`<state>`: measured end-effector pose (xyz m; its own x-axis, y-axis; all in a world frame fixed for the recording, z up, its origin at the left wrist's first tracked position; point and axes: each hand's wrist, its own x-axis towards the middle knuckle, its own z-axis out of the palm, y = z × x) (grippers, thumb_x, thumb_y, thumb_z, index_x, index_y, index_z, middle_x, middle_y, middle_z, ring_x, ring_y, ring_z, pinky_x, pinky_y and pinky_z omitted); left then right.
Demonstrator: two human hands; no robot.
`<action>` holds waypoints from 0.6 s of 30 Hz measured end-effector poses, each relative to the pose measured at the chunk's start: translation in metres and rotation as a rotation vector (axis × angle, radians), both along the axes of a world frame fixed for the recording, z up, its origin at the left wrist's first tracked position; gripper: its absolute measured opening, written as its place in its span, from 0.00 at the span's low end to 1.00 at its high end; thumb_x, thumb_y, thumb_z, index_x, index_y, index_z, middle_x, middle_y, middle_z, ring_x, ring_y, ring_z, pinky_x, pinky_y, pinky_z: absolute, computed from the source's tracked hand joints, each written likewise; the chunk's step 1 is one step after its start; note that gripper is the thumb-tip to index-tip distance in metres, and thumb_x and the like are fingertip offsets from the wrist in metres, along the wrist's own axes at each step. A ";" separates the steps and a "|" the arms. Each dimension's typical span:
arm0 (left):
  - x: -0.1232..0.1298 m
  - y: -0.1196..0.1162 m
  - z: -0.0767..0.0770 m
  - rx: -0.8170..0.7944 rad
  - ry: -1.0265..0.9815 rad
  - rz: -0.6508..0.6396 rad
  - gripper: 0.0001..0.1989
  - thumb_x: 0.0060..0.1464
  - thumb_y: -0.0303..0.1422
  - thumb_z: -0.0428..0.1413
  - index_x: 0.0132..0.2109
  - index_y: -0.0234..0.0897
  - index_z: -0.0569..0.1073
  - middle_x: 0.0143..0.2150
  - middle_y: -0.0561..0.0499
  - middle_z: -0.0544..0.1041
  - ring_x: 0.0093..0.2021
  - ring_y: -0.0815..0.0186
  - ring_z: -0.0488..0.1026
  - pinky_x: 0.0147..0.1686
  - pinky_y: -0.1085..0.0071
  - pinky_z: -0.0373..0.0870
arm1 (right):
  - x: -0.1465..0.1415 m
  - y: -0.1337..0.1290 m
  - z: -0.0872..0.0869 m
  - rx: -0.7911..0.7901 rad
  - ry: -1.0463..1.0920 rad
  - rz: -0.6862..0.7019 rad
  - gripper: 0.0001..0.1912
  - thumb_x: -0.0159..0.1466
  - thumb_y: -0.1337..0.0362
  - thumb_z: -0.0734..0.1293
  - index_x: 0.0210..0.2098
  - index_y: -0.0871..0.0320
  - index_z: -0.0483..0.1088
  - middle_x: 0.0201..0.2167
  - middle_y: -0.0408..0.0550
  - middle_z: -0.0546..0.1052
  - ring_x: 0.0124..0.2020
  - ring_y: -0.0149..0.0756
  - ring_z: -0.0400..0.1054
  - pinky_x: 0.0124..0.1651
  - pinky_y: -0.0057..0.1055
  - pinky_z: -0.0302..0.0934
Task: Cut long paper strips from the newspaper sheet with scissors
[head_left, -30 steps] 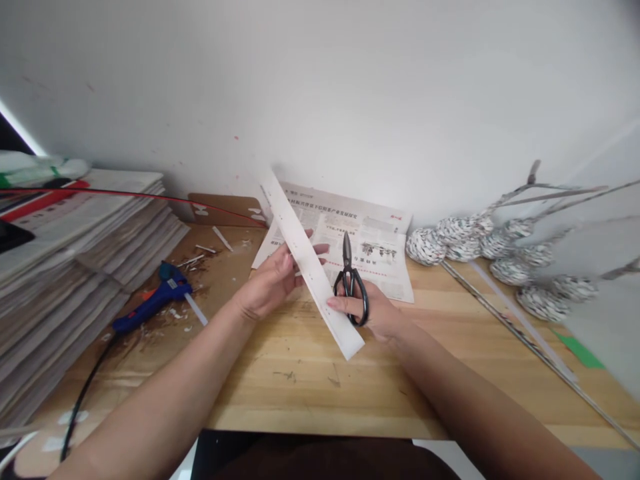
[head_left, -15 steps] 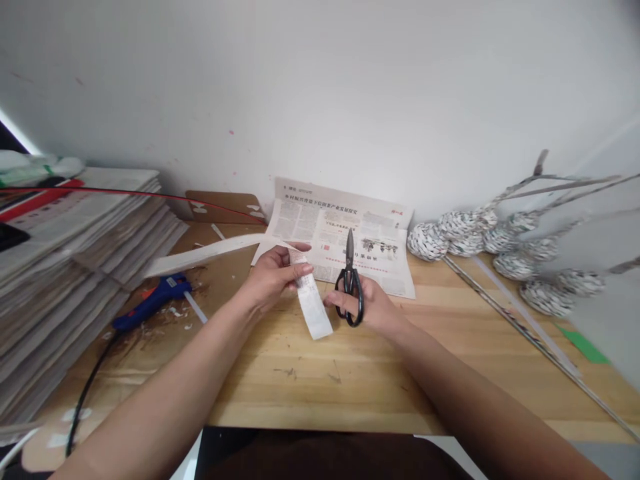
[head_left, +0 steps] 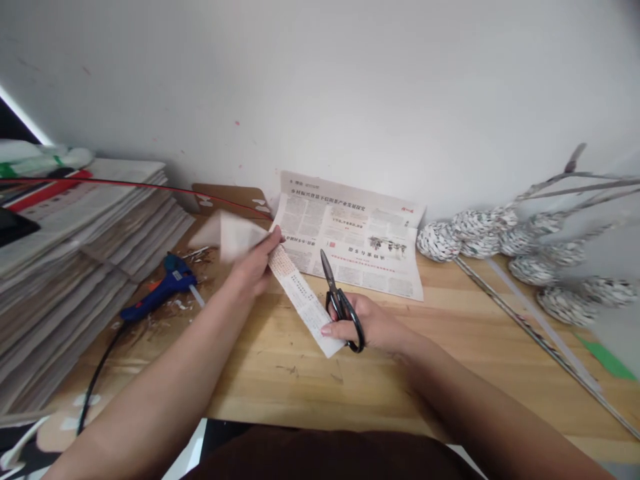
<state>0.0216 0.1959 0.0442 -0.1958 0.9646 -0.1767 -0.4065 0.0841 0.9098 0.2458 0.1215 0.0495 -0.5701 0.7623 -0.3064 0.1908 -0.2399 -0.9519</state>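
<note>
A strip of newspaper (head_left: 301, 300) is stretched slantwise between my two hands. My left hand (head_left: 257, 263) is closed on its upper part, and the rest of the strip trails off to the left, blurred by motion. With thumb and fingers, my right hand (head_left: 363, 323) pinches the lower end. The same hand also holds black-handled scissors (head_left: 329, 272), fingers through the loops, blades together and pointing up and to the left. Behind the hands a printed newspaper sheet (head_left: 345, 233) lies on the table, its far edge leaning on the wall.
A tall stack of newspapers (head_left: 100, 253) stands at the left. Beside it a blue glue gun (head_left: 160, 293) lies among scraps. Several woven paper balls on stems (head_left: 437, 241) line the right wall, near a long thin rod (head_left: 530, 333).
My right hand has come to the strip's lower end and pinches it, tilting the scissors leftward. My left hand has shifted left and slightly down, pulling the strip straight; its trailing part swings.
</note>
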 end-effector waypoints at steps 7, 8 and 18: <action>-0.010 0.005 0.000 -0.080 0.000 0.096 0.27 0.56 0.57 0.58 0.32 0.35 0.77 0.24 0.49 0.75 0.22 0.67 0.71 0.23 0.71 0.70 | -0.002 -0.001 -0.003 0.013 0.014 -0.026 0.20 0.48 0.56 0.79 0.27 0.55 0.65 0.24 0.37 0.67 0.26 0.30 0.60 0.29 0.28 0.55; -0.008 0.002 0.002 -0.071 -0.013 0.057 0.26 0.57 0.57 0.57 0.35 0.35 0.78 0.27 0.47 0.76 0.23 0.66 0.73 0.25 0.70 0.72 | -0.003 -0.001 -0.004 0.029 0.020 -0.061 0.20 0.48 0.57 0.79 0.27 0.55 0.64 0.24 0.37 0.67 0.26 0.30 0.60 0.29 0.28 0.56; 0.042 -0.048 -0.006 0.077 0.091 -0.473 0.20 0.45 0.47 0.70 0.34 0.33 0.82 0.32 0.45 0.81 0.32 0.62 0.76 0.33 0.68 0.73 | -0.015 0.008 -0.019 0.183 0.109 -0.367 0.22 0.52 0.53 0.77 0.31 0.53 0.61 0.29 0.38 0.71 0.31 0.32 0.65 0.35 0.31 0.61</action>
<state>0.0638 0.1480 0.0385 0.2563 0.9610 -0.1038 -0.2588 0.1717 0.9505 0.2312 0.1295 0.0306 -0.2721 0.9571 -0.1000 0.0197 -0.0984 -0.9950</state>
